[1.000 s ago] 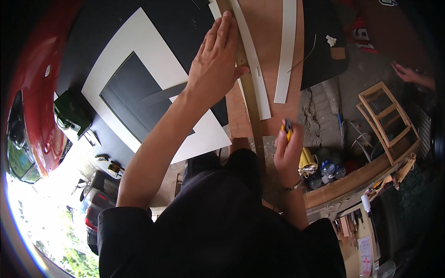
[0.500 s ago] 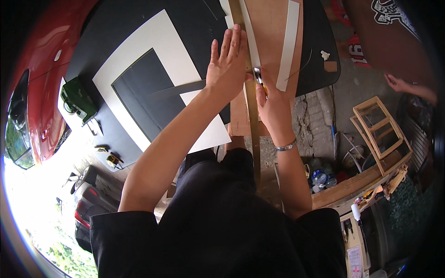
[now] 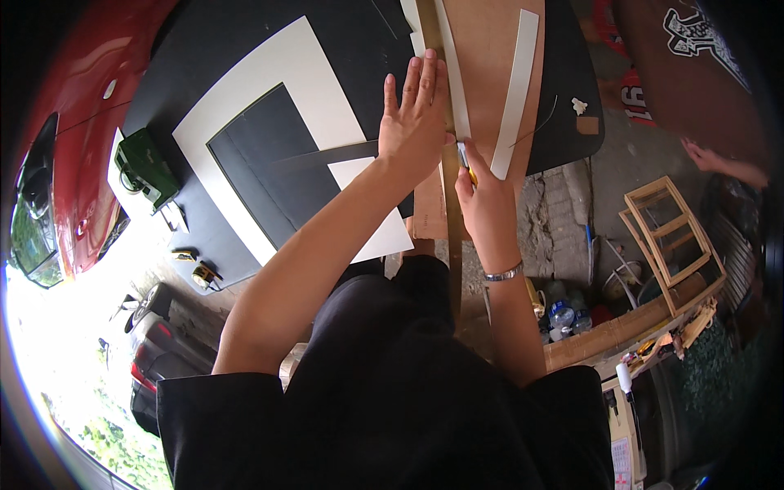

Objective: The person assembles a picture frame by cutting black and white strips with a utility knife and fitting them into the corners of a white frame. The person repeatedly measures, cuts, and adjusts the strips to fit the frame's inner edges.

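My left hand (image 3: 410, 135) lies flat with spread fingers on a long metal ruler (image 3: 455, 261), pressing it down. Under the ruler runs a narrow white board (image 3: 457, 90) on top of a brown sheet (image 3: 486, 49). In my right hand (image 3: 492, 216) is a yellow-and-silver utility knife (image 3: 465, 155), its tip at the ruler's right edge, close to my left thumb. A loose white strip (image 3: 518, 90) rests on the brown sheet to the right. Left of my hands lies a white rectangular mat frame (image 3: 322, 73), crossed by a thin dark flat strip (image 3: 349, 153).
The black table (image 3: 359, 49) carries a green box-like tool (image 3: 145, 170) and a tape measure (image 3: 206, 276) at left. A red car (image 3: 86, 163) stands beyond. At right are wooden frames (image 3: 670, 233), plastic bottles (image 3: 562, 314) and another person's hand (image 3: 706, 155).
My right hand and the knife have slid slightly toward me along the ruler. My left hand stays pressed on it. The whole view has shifted a little.
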Available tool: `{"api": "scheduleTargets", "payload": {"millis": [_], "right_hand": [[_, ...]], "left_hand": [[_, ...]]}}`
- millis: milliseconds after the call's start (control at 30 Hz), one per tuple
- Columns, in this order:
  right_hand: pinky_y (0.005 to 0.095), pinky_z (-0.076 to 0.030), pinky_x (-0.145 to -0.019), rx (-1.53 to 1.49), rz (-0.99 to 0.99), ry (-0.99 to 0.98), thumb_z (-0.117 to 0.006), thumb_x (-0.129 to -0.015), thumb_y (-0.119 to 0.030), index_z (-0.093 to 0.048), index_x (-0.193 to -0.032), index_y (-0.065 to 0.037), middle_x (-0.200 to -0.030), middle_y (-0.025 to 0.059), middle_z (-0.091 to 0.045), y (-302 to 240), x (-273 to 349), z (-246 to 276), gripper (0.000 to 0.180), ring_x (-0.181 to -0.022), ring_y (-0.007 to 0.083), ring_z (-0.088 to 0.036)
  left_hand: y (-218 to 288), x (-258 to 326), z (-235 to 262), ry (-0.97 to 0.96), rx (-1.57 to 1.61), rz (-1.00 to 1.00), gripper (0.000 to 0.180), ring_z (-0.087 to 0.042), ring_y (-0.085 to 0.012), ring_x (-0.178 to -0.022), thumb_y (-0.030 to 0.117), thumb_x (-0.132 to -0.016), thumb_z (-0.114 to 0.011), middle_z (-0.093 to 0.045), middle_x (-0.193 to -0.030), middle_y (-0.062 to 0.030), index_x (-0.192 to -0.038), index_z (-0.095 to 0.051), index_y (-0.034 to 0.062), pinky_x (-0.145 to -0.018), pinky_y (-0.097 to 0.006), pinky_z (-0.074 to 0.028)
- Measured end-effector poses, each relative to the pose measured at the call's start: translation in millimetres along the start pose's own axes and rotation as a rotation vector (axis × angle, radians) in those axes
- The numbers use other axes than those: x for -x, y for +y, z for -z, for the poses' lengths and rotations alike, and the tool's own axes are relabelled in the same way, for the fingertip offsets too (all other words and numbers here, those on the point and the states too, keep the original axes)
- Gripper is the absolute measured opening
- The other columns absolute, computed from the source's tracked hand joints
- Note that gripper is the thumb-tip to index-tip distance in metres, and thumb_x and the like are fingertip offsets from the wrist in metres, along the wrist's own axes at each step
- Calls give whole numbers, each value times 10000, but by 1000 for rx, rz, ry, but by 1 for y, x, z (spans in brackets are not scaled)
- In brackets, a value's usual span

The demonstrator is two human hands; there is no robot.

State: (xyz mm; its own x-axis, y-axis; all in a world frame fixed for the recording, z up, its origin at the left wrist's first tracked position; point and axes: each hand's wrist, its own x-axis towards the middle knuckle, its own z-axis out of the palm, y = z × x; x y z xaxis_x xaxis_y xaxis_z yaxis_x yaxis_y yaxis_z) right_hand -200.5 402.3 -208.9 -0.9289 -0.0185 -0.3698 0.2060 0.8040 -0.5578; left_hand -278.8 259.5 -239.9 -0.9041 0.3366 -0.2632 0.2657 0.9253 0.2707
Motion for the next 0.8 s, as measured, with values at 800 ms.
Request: {"api": "scheduleTargets", "payload": {"millis": [800], "right_hand": [[434, -530, -553, 45, -6, 1, -614, -966, -173, -563, -1420, -142, -628, 156, -621, -6, -12, 5, 458, -576, 335, -659]], "left_hand": [[-3, 0, -1, -16, -19, -2, 1119, -148, -310, -1561, 425, -789, -817, -78, -1689, -170, -1594, -162, 6, -1221, -572, -233]]}}
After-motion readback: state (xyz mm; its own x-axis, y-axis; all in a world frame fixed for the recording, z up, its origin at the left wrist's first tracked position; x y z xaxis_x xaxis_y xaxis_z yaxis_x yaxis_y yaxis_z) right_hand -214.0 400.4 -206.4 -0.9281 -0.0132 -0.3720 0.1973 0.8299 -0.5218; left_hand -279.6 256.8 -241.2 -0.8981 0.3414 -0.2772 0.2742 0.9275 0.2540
